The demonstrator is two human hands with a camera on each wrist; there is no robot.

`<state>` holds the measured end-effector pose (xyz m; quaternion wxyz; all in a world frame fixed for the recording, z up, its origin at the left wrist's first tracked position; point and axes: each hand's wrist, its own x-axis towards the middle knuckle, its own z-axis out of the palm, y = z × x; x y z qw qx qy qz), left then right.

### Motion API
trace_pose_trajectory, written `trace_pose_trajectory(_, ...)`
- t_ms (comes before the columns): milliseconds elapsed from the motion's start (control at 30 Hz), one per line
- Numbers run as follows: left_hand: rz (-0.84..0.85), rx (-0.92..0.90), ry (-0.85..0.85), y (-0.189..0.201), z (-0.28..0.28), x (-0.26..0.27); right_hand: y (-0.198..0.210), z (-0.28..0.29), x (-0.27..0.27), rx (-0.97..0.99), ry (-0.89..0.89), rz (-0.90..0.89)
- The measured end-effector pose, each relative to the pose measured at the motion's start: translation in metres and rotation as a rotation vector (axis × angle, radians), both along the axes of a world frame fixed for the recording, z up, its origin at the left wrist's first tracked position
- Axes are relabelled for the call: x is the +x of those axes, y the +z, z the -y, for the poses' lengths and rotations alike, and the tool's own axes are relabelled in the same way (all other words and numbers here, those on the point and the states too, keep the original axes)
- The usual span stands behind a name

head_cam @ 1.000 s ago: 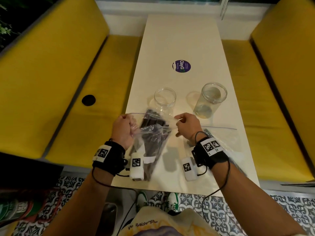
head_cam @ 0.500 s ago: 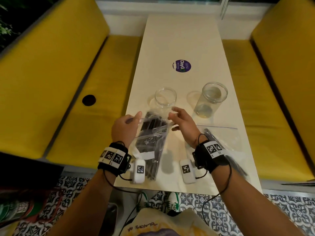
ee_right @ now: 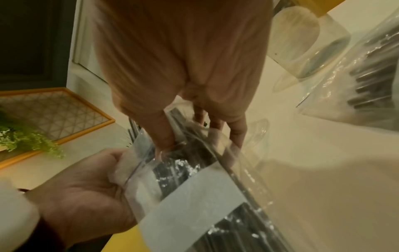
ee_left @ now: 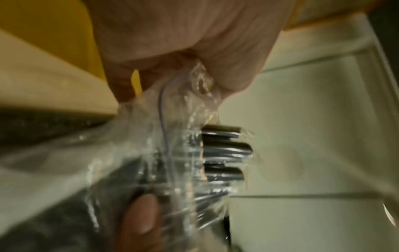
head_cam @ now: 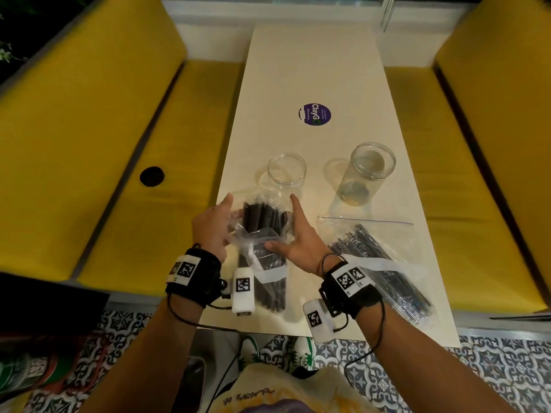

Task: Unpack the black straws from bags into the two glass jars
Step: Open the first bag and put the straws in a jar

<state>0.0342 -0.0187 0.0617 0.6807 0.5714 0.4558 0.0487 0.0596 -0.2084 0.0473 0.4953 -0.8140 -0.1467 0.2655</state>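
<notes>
On the left, our left hand (head_cam: 212,226) has the crumpled mouth of the open zip bag (head_cam: 262,257) bunched in its curled fingers, holding the plastic back off the straw ends. That grip wants to stay firm, because it is what frees the bundle.

Centre now: the black straws (head_cam: 262,217) poke out of the bag mouth, pointing away from us, with the bag's near end lying at the table's near edge. Our right hand (head_cam: 293,242) is on the bundle, thumb pressed on top through the plastic and fingers reaching along the right side. We would judge the good move is to close round the bare straw ends as 1 tight sheaf, then draw them away from the left hand so none fan out.

Just beyond the straw tips stands the left glass jar (head_cam: 286,169), upright and holding no straws. Keep the pull low and short, or we may knock it.

Further right, the right glass jar (head_cam: 368,174) also holds no straws. Near right on the white table (head_cam: 313,70) lies the second bag of straws (head_cam: 378,263), zip line apparently shut.
</notes>
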Motion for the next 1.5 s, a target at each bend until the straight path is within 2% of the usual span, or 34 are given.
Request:
trace_pose_trajectory(67,-0.015,-0.099,0.056,-0.006,-0.005,0.004,-0.003,0.001,0.001,0.043,-0.016,0.020)
trace_pose_trajectory(100,-0.047,-0.065,0.027,-0.008,-0.006,0.005,-0.003,0.001,0.001,0.062,-0.019,0.033)
trace_pose_trajectory(200,-0.053,0.159,-0.240,-0.014,-0.003,0.000,-0.001,0.001,0.002,0.140,-0.054,0.054)
trace_pose_trajectory(300,0.098,0.300,-0.515,-0.001,0.006,-0.012,-0.004,0.003,0.008,0.186,-0.184,0.045)
trace_pose_trajectory(333,0.149,0.276,-0.600,0.004,0.009,-0.014,-0.006,0.005,0.012,0.210,-0.242,0.039)
trace_pose_trajectory(400,0.225,0.093,-0.767,0.007,0.011,-0.020,-0.008,0.009,0.016,0.266,-0.328,0.005)
trace_pose_trajectory(467,0.280,0.088,-0.866,0.007,0.015,-0.023,-0.007,0.009,0.019,0.274,-0.352,0.003)
trace_pose_trajectory(567,0.310,0.193,-0.869,-0.001,0.016,-0.021,-0.004,0.000,0.017,0.221,-0.324,0.093)
trace_pose_trajectory(667,0.263,0.271,-0.763,-0.009,0.012,-0.018,0.000,-0.006,0.013,0.230,-0.288,0.166)
trace_pose_trajectory(800,0.254,0.247,-0.673,-0.007,0.016,-0.022,0.005,-0.010,0.011,0.174,-0.299,0.188)
trace_pose_trajectory(867,0.297,0.081,-0.725,-0.005,0.019,-0.021,0.011,-0.016,0.007,0.193,-0.370,0.102)
trace_pose_trajectory(933,0.357,-0.243,-0.735,-0.004,0.020,-0.020,0.013,-0.023,0.006,0.166,-0.383,0.041)
trace_pose_trajectory(967,0.378,-0.337,-0.711,0.000,0.020,-0.020,0.013,-0.025,0.006,0.178,-0.370,0.000)
trace_pose_trajectory(1000,0.381,-0.346,-0.696,0.000,0.018,-0.019,0.012,-0.027,0.007,0.232,-0.361,-0.049)
trace_pose_trajectory(1133,0.385,-0.121,-0.641,-0.003,0.013,-0.014,0.015,-0.033,0.004,0.555,-0.252,-0.294)
trace_pose_trajectory(1233,0.372,0.083,-0.558,-0.006,0.018,-0.013,0.014,-0.037,0.005,0.327,-0.342,-0.111)
trace_pose_trajectory(1300,0.367,0.142,-0.545,-0.007,0.024,-0.012,0.010,-0.039,0.007,0.233,-0.456,-0.095)
trace_pose_trajectory(1433,0.412,-0.055,-0.560,-0.002,0.032,-0.013,0.008,-0.044,0.010,0.351,-0.463,-0.153)
trace_pose_trajectory(1500,0.390,-0.135,-0.599,0.001,0.030,-0.012,0.008,-0.040,0.014,0.316,-0.478,-0.089)
